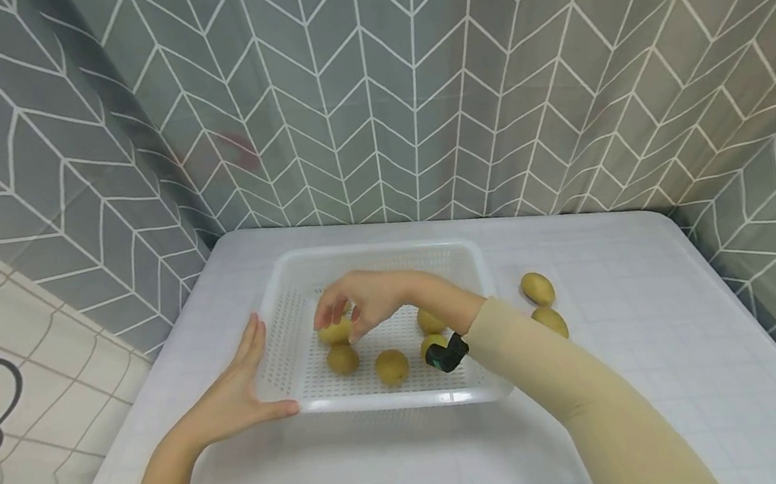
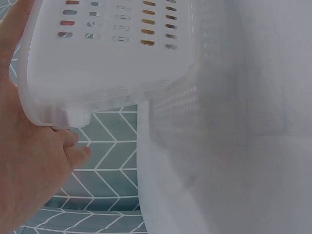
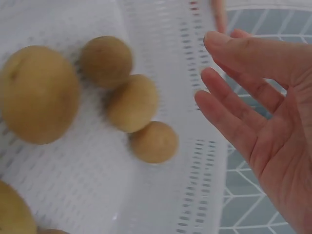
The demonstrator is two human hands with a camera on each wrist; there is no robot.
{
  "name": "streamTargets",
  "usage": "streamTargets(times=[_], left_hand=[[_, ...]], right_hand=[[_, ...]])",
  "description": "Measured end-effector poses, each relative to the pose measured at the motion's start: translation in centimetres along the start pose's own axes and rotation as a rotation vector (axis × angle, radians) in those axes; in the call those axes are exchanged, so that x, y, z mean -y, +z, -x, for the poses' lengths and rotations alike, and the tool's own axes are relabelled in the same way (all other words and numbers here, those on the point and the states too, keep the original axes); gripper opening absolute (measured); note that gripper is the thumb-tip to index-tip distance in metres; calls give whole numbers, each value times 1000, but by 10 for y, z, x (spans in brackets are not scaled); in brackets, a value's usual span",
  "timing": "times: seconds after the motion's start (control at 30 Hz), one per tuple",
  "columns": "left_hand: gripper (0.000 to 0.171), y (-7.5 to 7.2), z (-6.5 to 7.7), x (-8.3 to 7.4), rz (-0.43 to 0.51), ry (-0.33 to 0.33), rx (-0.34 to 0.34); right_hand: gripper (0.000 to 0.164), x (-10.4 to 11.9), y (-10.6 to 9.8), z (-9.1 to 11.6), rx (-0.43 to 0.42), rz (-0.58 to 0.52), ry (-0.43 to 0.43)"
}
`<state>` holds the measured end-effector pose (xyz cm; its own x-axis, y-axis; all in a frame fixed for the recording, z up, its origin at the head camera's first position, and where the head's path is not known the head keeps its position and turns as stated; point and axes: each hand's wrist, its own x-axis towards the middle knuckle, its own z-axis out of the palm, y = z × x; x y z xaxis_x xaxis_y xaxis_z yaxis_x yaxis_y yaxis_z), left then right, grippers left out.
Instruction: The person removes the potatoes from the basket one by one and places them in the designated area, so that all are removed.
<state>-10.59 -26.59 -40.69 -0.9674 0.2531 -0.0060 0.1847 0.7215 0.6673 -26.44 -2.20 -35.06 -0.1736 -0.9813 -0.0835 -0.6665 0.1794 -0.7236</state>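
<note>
A white perforated plastic basket (image 1: 407, 401) stands on the table with several yellow-brown potatoes (image 1: 392, 367) inside. At its near left corner my left hand (image 1: 235, 390) holds the basket, thumb along the front rim and fingers along the left side. The left wrist view shows that hand around the corner of the slotted wall (image 2: 112, 63). Over the basket's left half hangs my right hand (image 1: 371, 300), its fingers loosely bent. Nothing lies between those fingers in the right wrist view, where a large potato (image 3: 39, 95) and three smaller ones rest nearby. The hand partly hides potatoes in the head view.
Two more potatoes (image 1: 537, 288) lie on the white-covered table (image 1: 663, 353) to the right of the basket, close together. A grey curtain with white chevron lines (image 1: 370, 99) hangs behind the table's far edge. Black wrist straps (image 1: 447, 353) sit on both arms.
</note>
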Motion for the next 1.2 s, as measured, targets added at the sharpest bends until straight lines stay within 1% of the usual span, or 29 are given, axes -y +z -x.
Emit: streamTargets(times=[0.17,0.37,0.47,0.53,0.7,0.8,1.0,1.2], left_hand=[[131,1,-2,0,-1,2,1],[131,0,-2,-1,0,0,-1],[131,0,-3,-1,-4,-1,-1],[132,0,-3,-1,-7,-1,-1],[131,0,-3,0,-9,2,-2],[131,0,-2,0,-8,2,2],[131,1,-1,0,-1,-1,7],[131,0,-1,-1,-1,-7,9]], right_hand=[[46,-6,9,-4,16,63,16],[45,-11,19,-8,43,164,-6],[45,-12,24,-11,60,260,-24],[46,-12,27,-13,68,341,-18],[49,-10,37,-16,100,539,49],[49,-12,43,-18,124,623,78],[49,-14,50,-18,124,689,83],[48,-14,54,-19,118,727,97]])
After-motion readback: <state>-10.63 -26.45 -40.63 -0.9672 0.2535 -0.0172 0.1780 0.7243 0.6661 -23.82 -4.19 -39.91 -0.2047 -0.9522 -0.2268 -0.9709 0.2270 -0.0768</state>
